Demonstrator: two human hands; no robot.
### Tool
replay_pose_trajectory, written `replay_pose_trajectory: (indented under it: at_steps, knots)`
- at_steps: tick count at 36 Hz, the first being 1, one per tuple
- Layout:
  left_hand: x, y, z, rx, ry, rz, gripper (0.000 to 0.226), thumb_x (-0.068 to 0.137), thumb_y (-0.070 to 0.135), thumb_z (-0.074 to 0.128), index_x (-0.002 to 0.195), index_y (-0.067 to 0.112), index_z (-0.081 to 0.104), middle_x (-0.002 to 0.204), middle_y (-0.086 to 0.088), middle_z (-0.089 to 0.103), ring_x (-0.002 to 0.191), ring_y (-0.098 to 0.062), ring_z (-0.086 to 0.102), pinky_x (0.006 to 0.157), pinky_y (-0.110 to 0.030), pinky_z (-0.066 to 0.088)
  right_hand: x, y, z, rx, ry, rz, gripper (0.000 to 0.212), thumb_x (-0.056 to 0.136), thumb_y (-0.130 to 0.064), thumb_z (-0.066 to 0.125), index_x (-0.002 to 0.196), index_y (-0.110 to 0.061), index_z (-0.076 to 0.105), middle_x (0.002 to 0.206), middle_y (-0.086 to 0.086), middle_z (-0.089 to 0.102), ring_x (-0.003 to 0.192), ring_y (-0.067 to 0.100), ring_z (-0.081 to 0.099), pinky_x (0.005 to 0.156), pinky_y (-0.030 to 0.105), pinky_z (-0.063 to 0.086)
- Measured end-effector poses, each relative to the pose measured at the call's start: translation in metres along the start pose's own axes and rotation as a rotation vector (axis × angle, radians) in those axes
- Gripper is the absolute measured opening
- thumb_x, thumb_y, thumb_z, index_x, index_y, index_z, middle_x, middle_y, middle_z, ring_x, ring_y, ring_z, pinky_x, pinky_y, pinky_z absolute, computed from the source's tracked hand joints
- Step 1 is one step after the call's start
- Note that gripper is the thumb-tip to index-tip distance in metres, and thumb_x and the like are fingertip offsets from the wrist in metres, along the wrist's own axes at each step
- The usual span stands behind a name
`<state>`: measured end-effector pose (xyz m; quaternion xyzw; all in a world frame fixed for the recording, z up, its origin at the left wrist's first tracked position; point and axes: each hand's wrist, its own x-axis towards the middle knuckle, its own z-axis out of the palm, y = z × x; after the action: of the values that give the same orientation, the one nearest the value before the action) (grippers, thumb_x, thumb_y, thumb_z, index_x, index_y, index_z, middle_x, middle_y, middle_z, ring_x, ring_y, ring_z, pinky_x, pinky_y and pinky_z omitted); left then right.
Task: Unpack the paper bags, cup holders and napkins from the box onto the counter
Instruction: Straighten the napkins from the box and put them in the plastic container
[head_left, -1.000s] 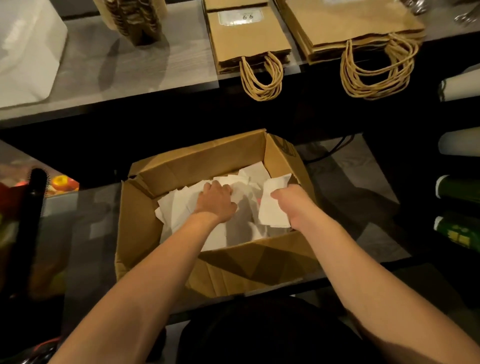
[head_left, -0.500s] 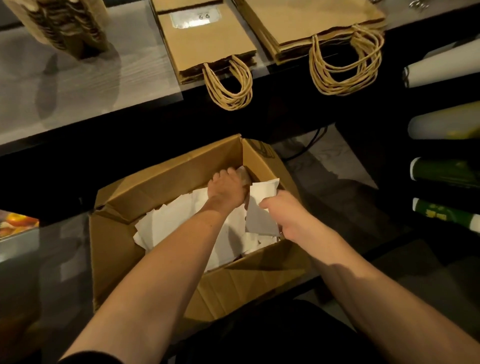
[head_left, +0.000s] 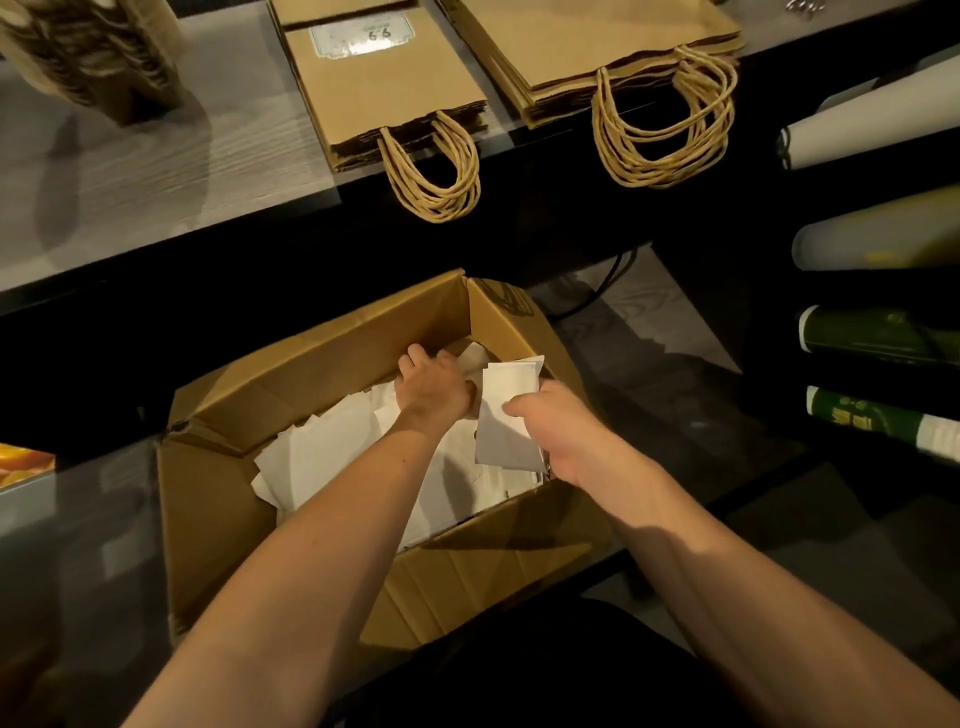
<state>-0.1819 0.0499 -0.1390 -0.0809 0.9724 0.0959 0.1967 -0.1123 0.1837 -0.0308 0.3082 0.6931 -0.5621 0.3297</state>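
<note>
The right hand (head_left: 558, 434) pinches a stack of white paper napkins (head_left: 506, 415), and the left hand (head_left: 434, 387) beside it should grab more from the brown cardboard box (head_left: 332, 364) and square them up.

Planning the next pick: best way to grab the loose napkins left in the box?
Take the loose napkins by their exposed left edges, coming from above through the open top of the box. They lie flat and overlapping, so slide fingers under and pinch a layer. The left hand is at the far corner; the right hand holds a napkin stack.
</note>
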Motion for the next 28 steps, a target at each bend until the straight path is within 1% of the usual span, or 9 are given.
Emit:
replay_pose_trajectory:
  at_steps: [2,6,9,12,15,17,20,24,28]
  knots:
    - [-0.002,-0.001,-0.002,0.014,0.036,0.025,0.048,0.094,0.034,0.063,0.135,0.016,0.046,0.135,-0.013,0.041,0.125,-0.033,0.04,0.106,-0.043,0.037,0.0,0.001,0.0,0.007,-0.001,-0.007,0.041,0.102,-0.019,0.061,0.139,-0.023,0.045,0.117,0.005,0.057,0.105,0.024,0.057,0.083,0.037,0.05]
    - [-0.01,-0.007,0.001,0.055,0.292,0.122,0.044,0.094,0.034,0.067,0.129,0.017,0.046,0.128,-0.011,0.048,0.114,-0.029,0.046,0.098,-0.039,0.044,-0.001,0.002,0.001,0.044,-0.003,-0.029,0.043,0.102,-0.017,0.061,0.141,-0.023,0.045,0.12,0.005,0.059,0.106,0.025,0.059,0.089,0.041,0.054]
    - [-0.015,-0.01,0.007,0.092,0.377,0.26,0.047,0.091,0.027,0.072,0.13,0.017,0.049,0.127,-0.009,0.05,0.109,-0.027,0.048,0.097,-0.036,0.045,-0.004,0.003,0.0,0.063,-0.016,-0.052,0.039,0.103,-0.014,0.059,0.138,-0.023,0.046,0.115,0.003,0.062,0.101,0.022,0.062,0.08,0.035,0.054]
    - [-0.021,-0.012,0.01,0.15,0.388,0.34,0.066,0.084,0.032,0.077,0.139,0.019,0.042,0.129,-0.01,0.049,0.107,-0.027,0.048,0.093,-0.036,0.045,-0.006,0.004,-0.001,0.064,-0.015,-0.065,0.036,0.103,-0.014,0.058,0.135,-0.024,0.046,0.109,0.001,0.061,0.095,0.018,0.061,0.066,0.03,0.051]
    - [-0.028,-0.011,0.008,0.184,0.453,0.339,0.069,0.081,0.036,0.078,0.137,0.02,0.041,0.126,-0.011,0.05,0.103,-0.027,0.049,0.088,-0.035,0.046,-0.008,0.004,-0.001,0.051,-0.011,-0.075,0.038,0.103,-0.015,0.06,0.136,-0.024,0.046,0.109,0.0,0.062,0.098,0.02,0.062,0.07,0.031,0.053]
    - [-0.03,-0.009,0.004,0.237,0.376,0.342,0.06,0.087,0.037,0.074,0.136,0.02,0.043,0.13,-0.007,0.052,0.11,-0.026,0.049,0.094,-0.035,0.044,-0.008,0.005,0.0,0.037,-0.006,-0.078,0.037,0.102,-0.016,0.061,0.135,-0.024,0.047,0.111,0.002,0.062,0.1,0.022,0.062,0.075,0.033,0.055]
    - [-0.029,-0.008,-0.001,0.353,0.179,0.29,0.057,0.092,0.037,0.067,0.141,0.02,0.043,0.14,-0.005,0.051,0.125,-0.027,0.046,0.105,-0.038,0.038,-0.009,0.006,0.001,0.013,0.004,-0.079,0.038,0.101,-0.017,0.062,0.134,-0.025,0.046,0.115,0.005,0.061,0.104,0.024,0.061,0.088,0.039,0.057]
    - [-0.03,-0.005,-0.009,0.372,0.138,0.279,0.06,0.09,0.034,0.069,0.142,0.018,0.043,0.142,-0.005,0.052,0.126,-0.027,0.046,0.103,-0.038,0.037,-0.009,0.006,0.002,0.015,-0.002,-0.092,0.036,0.1,-0.018,0.062,0.131,-0.027,0.047,0.12,0.005,0.061,0.108,0.025,0.06,0.098,0.045,0.055]
    - [-0.028,-0.005,-0.016,0.345,0.117,0.295,0.048,0.092,0.037,0.067,0.135,0.021,0.052,0.138,-0.003,0.057,0.122,-0.026,0.048,0.099,-0.038,0.037,-0.009,0.007,0.001,0.041,-0.006,-0.09,0.035,0.101,-0.018,0.06,0.132,-0.028,0.048,0.125,0.004,0.065,0.112,0.025,0.063,0.101,0.05,0.054]
